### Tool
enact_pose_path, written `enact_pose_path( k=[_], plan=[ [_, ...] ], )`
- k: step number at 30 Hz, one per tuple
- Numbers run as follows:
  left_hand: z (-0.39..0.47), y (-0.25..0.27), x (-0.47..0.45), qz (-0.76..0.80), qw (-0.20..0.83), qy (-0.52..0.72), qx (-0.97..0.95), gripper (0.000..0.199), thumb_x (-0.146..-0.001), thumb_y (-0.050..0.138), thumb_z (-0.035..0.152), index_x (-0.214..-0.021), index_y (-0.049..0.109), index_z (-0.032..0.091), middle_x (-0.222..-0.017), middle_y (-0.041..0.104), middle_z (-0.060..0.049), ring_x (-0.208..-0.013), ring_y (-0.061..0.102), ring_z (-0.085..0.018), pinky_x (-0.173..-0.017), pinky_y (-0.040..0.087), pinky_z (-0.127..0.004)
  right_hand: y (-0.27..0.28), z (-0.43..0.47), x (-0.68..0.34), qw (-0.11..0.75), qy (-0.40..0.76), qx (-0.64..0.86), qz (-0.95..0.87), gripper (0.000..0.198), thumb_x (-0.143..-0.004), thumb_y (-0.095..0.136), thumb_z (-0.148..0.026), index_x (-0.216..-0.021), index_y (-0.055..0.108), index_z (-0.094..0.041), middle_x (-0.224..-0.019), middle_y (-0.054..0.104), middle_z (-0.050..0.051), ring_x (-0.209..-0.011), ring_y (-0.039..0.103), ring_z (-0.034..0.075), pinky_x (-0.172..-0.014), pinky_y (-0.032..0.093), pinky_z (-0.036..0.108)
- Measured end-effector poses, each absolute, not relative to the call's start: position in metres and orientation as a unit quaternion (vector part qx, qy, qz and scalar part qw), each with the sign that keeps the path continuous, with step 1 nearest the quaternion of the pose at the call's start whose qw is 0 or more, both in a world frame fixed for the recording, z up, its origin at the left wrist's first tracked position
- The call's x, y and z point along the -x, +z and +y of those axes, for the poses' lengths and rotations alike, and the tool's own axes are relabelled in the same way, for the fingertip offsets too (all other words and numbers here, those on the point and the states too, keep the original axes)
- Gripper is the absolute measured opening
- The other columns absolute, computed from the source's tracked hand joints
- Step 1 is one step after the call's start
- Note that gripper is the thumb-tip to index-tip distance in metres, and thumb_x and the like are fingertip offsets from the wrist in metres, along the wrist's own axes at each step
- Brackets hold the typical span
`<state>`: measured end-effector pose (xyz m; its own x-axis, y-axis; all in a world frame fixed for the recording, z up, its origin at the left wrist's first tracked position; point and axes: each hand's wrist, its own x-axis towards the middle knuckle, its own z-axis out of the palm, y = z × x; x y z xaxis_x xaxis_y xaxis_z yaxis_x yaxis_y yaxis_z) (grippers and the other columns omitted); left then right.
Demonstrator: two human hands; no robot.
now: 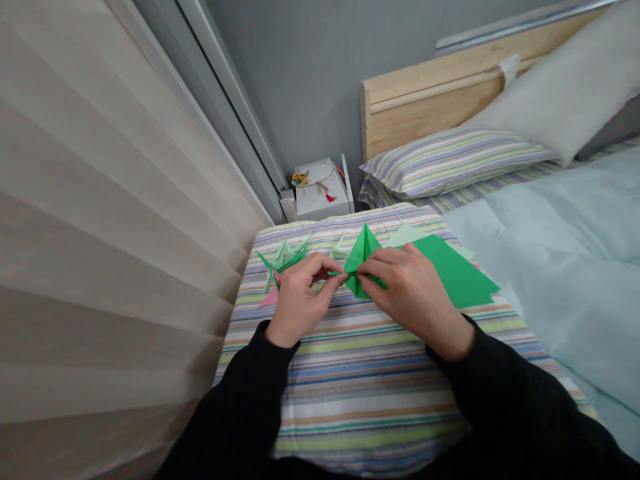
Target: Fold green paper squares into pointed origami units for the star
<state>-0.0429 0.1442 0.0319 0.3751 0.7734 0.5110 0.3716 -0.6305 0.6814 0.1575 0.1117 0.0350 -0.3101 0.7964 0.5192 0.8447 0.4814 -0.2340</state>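
Reaching over the cloth-covered bench (370, 380), we pinch the folded green paper (365, 252) above its far half: the left hand (304, 297) grips a thin side point, the right hand (411, 277) just beside it, close to the middle. It should handle light, crisp and easily creased, so best held gently at the thick folds. Our wrists angle inward, knuckles up. Beyond stands a wooden headboard (425, 110).

Folded green paper (363, 251) partly behind right hand (411, 280), curtain (120, 240) cut off
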Motion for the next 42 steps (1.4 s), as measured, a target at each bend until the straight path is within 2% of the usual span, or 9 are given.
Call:
enact_pose_path(
  k=[12,16,20,24,27,30,34,38,42],
  plan=[
    [0.144,0.036,0.045,0.396,0.25,0.442,-0.765,0.007,-0.091,0.071,0.022,-0.085,0.067,0.02,-0.08,0.071,-0.003,-0.073,0.068,-0.017,-0.067,0.056,-0.03,0.038,0.114,-0.158,0.247,-0.038,0.536,-0.807,0.024,-0.092,0.063,-0.014,-0.071,0.073,-0.017,-0.073,0.072,0.005,-0.068,0.058,0.018,-0.069,0.022,0.037],
    [0.145,0.035,0.046,0.4,0.254,0.435,-0.766,0.007,-0.091,0.07,0.021,-0.085,0.067,0.02,-0.079,0.07,-0.002,-0.072,0.068,-0.016,-0.068,0.057,-0.03,0.041,0.115,-0.164,0.236,-0.018,0.545,-0.804,0.022,-0.095,0.063,-0.015,-0.075,0.073,-0.016,-0.078,0.074,0.007,-0.077,0.064,0.021,-0.071,0.026,0.037],
    [0.146,0.032,0.045,0.404,0.286,0.44,-0.749,0.004,-0.092,0.068,0.02,-0.089,0.067,0.02,-0.089,0.074,-0.003,-0.076,0.072,-0.016,-0.072,0.061,-0.03,0.042,0.114,-0.166,0.299,-0.016,0.541,-0.786,0.019,-0.098,0.06,-0.016,-0.086,0.074,-0.018,-0.084,0.075,0.009,-0.088,0.067,0.027,-0.075,0.035,0.039],
    [0.147,0.033,0.043,0.421,0.307,0.484,-0.703,0.005,-0.09,0.071,0.022,-0.088,0.068,0.018,-0.098,0.078,-0.006,-0.085,0.074,-0.018,-0.076,0.062,-0.03,0.039,0.114,-0.169,0.495,0.001,0.566,-0.659,0.01,-0.098,0.059,-0.021,-0.102,0.069,-0.02,-0.107,0.074,0.012,-0.101,0.068,0.029,-0.081,0.049,0.042],
    [0.148,0.035,0.043,0.412,0.314,0.524,-0.676,0.009,-0.085,0.075,0.022,-0.083,0.067,0.018,-0.096,0.079,-0.007,-0.092,0.075,-0.02,-0.082,0.062,-0.033,0.035,0.117,-0.17,0.572,0.158,0.587,-0.551,0.04,-0.089,0.072,-0.036,-0.123,0.058,-0.022,-0.128,0.068,0.016,-0.101,0.071,0.03,-0.073,0.058,0.042],
    [0.15,0.036,0.045,0.407,0.353,0.537,-0.649,0.012,-0.082,0.078,0.023,-0.08,0.067,0.018,-0.096,0.079,-0.008,-0.095,0.075,-0.021,-0.086,0.062,-0.036,0.034,0.119,-0.166,0.551,0.414,0.545,-0.477,0.06,-0.081,0.08,-0.042,-0.13,0.05,-0.023,-0.124,0.071,0.015,-0.088,0.075,0.028,-0.068,0.064,0.043],
    [0.153,0.032,0.045,0.405,0.41,0.524,-0.627,0.022,-0.074,0.087,0.027,-0.077,0.067,0.019,-0.092,0.077,-0.006,-0.092,0.074,-0.02,-0.082,0.062,-0.033,0.038,0.121,-0.158,0.534,0.582,0.486,-0.373,0.039,-0.081,0.08,-0.028,-0.113,0.06,-0.022,-0.097,0.078,0.008,-0.08,0.076,0.025,-0.067,0.066,0.039],
    [0.155,0.029,0.043,0.42,0.403,0.501,-0.64,0.03,-0.066,0.093,0.03,-0.076,0.067,0.018,-0.081,0.074,-0.003,-0.079,0.072,-0.018,-0.073,0.06,-0.03,0.037,0.12,-0.156,0.501,0.718,0.379,-0.3,0.018,-0.087,0.071,-0.021,-0.104,0.073,-0.017,-0.107,0.08,0.01,-0.093,0.077,0.024,-0.082,0.067,0.042],
    [0.156,0.027,0.044,0.43,0.395,0.495,-0.643,0.028,-0.068,0.093,0.031,-0.075,0.069,0.018,-0.075,0.073,-0.002,-0.071,0.069,-0.016,-0.065,0.056,-0.028,0.035,0.12,-0.156,0.484,0.78,0.321,-0.232,0.023,-0.097,0.056,-0.018,-0.111,0.074,-0.013,-0.116,0.08,0.012,-0.1,0.077,0.021,-0.096,0.062,0.04]
  ],
)
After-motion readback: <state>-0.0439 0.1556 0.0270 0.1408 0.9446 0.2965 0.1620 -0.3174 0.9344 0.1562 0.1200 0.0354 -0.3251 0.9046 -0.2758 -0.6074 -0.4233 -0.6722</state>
